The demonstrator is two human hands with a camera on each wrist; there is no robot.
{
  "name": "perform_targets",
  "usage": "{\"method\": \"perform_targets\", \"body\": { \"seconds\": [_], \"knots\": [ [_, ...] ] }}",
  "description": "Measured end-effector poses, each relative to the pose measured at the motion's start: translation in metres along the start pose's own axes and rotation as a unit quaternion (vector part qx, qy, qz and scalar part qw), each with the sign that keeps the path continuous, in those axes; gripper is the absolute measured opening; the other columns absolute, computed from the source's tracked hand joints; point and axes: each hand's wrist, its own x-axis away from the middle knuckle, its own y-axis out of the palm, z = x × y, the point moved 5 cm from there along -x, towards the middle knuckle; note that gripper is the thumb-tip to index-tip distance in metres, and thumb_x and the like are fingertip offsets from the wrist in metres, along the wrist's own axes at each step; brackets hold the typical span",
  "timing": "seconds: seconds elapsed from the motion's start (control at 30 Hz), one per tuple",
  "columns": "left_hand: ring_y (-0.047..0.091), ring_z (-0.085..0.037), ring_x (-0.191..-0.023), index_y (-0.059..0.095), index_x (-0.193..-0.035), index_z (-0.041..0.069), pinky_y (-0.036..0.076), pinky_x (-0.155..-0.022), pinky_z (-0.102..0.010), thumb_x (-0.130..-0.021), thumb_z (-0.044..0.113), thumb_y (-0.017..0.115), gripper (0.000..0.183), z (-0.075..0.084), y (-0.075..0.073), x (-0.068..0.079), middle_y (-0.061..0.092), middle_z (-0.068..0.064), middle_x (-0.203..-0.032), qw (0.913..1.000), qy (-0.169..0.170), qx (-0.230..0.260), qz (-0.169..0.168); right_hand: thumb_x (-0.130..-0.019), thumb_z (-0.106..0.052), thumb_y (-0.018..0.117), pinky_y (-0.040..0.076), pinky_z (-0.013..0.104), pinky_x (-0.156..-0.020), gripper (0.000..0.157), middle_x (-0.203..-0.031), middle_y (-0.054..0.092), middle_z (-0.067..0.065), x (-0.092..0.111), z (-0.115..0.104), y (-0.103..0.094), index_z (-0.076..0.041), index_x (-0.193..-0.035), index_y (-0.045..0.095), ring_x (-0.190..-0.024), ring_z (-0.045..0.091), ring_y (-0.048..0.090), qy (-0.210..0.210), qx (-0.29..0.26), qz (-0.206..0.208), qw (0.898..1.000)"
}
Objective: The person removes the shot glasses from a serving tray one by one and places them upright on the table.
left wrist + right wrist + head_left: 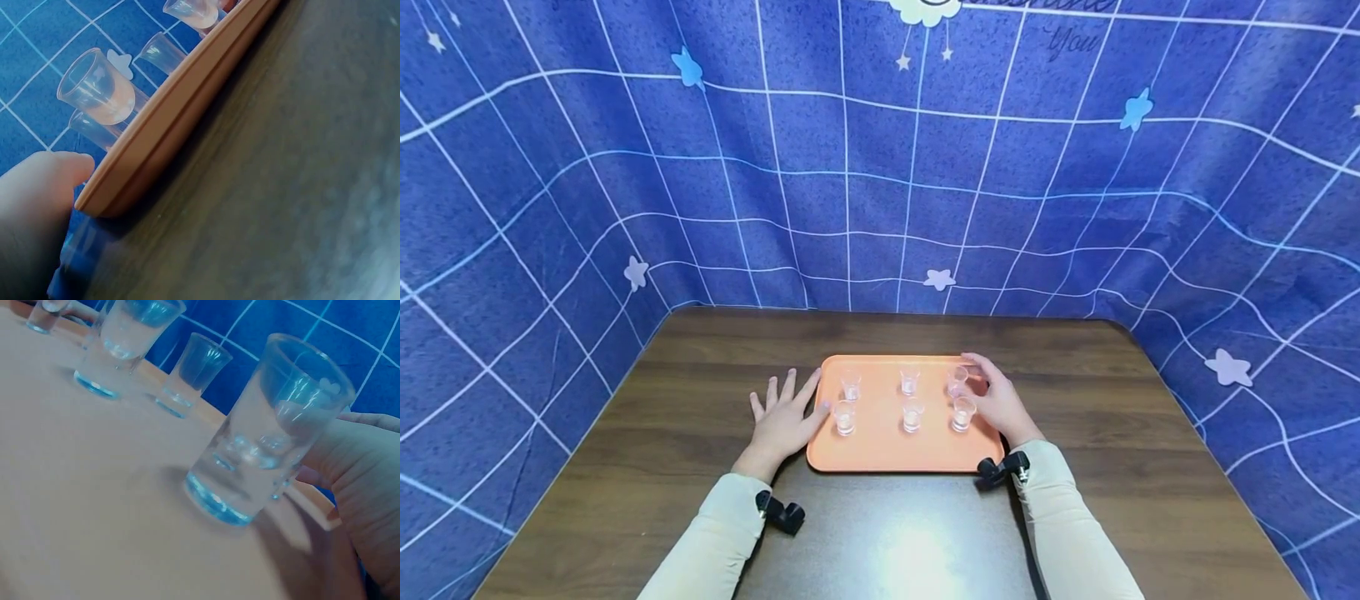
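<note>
An orange tray (pixel 880 454) lies on the table, bearing small clear shot glasses in two rows of three. My left hand (pixel 781 427) lies with fingers spread on the table at the tray's left side, its thumb on the rim beside the front left glass (pixel 844 419). In the left wrist view that thumb (pixel 75 165) meets the tray's corner. At the right end, my right hand (pixel 1002 407) reaches over the rim and holds the back right glass (pixel 956 380) between thumb and fingers. The front right glass (pixel 250 447) stands nearer, partly covering the hand in the right wrist view.
The middle glasses (pixel 912 414) stand between the hands, with gaps around them. Brown wooden tabletop (pixel 715 350) surrounds the tray. A blue curtain (pixel 880 200) with white lines and stars hangs behind and at both sides. Each wrist wears a black camera mount (pixel 781 512).
</note>
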Motion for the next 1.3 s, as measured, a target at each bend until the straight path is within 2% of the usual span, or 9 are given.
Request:
{"method": "perform_targets", "body": {
  "seconds": [0.13,0.37,0.5,0.6,0.7,0.93,1.07,1.2,1.3],
  "knots": [
    [0.002,-0.053,-0.151,0.028,-0.161,0.035,-0.009,-0.11,-0.076,-0.101,0.062,0.04,0.066,0.0029,-0.001,0.0025,0.016,-0.021,-0.167,1.0,0.004,-0.004,-0.004,-0.083,0.001,0.08,0.041,0.057,-0.109,0.066,-0.121,0.067,0.022,0.0005,0.0002,0.0023,-0.006,-0.142,0.051,-0.117,0.041,0.063,-0.018,0.002,-0.014,1.0],
    [-0.001,-0.051,-0.151,0.026,-0.161,0.035,-0.01,-0.11,-0.075,-0.101,0.065,0.035,0.067,0.0012,0.0006,0.0025,0.014,-0.02,-0.167,0.9998,0.0,-0.012,-0.017,-0.074,0.009,0.082,0.045,0.057,-0.104,0.07,-0.113,0.069,0.022,-0.0009,-0.0027,0.0048,0.001,-0.138,0.054,-0.109,0.039,0.066,-0.079,0.018,-0.011,0.997],
    [-0.003,-0.05,-0.152,0.024,-0.161,0.036,-0.011,-0.111,-0.074,-0.101,0.066,0.034,0.068,-0.0012,0.0023,0.0008,0.012,-0.019,-0.168,0.9996,-0.004,-0.017,-0.023,-0.075,-0.001,0.086,0.032,0.053,-0.115,0.068,-0.11,0.073,0.014,-0.0009,-0.0033,0.0042,-0.003,-0.136,0.057,-0.121,0.036,0.061,-0.091,0.086,-0.001,0.992],
    [-0.004,-0.049,-0.152,0.022,-0.161,0.038,-0.011,-0.111,-0.073,-0.101,0.066,0.032,0.068,-0.0026,0.0037,-0.0005,0.01,-0.017,-0.169,0.9993,-0.007,-0.024,-0.028,-0.075,-0.007,0.086,0.019,0.059,-0.116,0.064,-0.107,0.074,0.012,-0.0008,-0.0026,0.0036,-0.006,-0.133,0.059,-0.134,0.042,0.048,-0.09,0.128,0.007,0.988],
    [-0.004,-0.05,-0.152,0.022,-0.161,0.038,-0.011,-0.11,-0.074,-0.102,0.064,0.033,0.066,-0.0015,0.0028,-0.0002,0.011,-0.018,-0.168,0.9994,-0.005,-0.018,-0.028,-0.077,-0.009,0.085,0.018,0.063,-0.115,0.058,-0.102,0.073,0.014,-0.0005,-0.0022,0.004,-0.007,-0.13,0.061,-0.138,0.047,0.041,-0.083,0.149,0.014,0.985],
    [-0.002,-0.05,-0.152,0.024,-0.161,0.037,-0.01,-0.11,-0.075,-0.102,0.064,0.035,0.066,-0.0008,0.0021,-0.0001,0.013,-0.018,-0.168,0.9996,-0.002,-0.023,-0.017,-0.082,-0.015,0.083,0.028,0.056,-0.109,0.047,-0.105,0.07,0.009,-0.0013,-0.0052,0.0062,-0.011,-0.125,0.065,-0.121,0.037,0.055,-0.083,0.183,0.033,0.979],
    [-0.003,-0.05,-0.152,0.023,-0.161,0.037,-0.011,-0.11,-0.075,-0.101,0.065,0.033,0.067,-0.0021,0.0039,-0.0006,0.012,-0.018,-0.168,0.9994,-0.004,-0.027,-0.022,-0.082,-0.013,0.084,0.03,0.053,-0.107,0.045,-0.098,0.07,0.007,-0.0019,-0.0034,0.0066,-0.012,-0.123,0.066,-0.117,0.035,0.055,-0.07,0.166,0.037,0.983],
    [-0.005,-0.049,-0.152,0.022,-0.162,0.037,-0.013,-0.11,-0.075,-0.102,0.064,0.035,0.067,-0.0009,0.0033,0.0004,0.011,-0.018,-0.168,0.9993,-0.009,-0.026,-0.027,-0.083,-0.015,0.085,0.031,0.052,-0.107,0.044,-0.108,0.07,0.008,-0.0019,-0.0016,0.0061,-0.015,-0.123,0.066,-0.117,0.033,0.053,-0.045,0.155,0.029,0.987],
    [-0.004,-0.049,-0.152,0.022,-0.162,0.037,-0.013,-0.11,-0.075,-0.102,0.063,0.036,0.067,-0.0006,0.0039,0.0014,0.011,-0.018,-0.168,0.9992,-0.011,-0.027,-0.028,-0.082,-0.013,0.085,0.032,0.053,-0.107,0.045,-0.112,0.069,0.01,-0.0006,-0.0017,0.0045,-0.013,-0.123,0.067,-0.118,0.035,0.053,-0.051,0.145,0.033,0.988]
  ]
}}
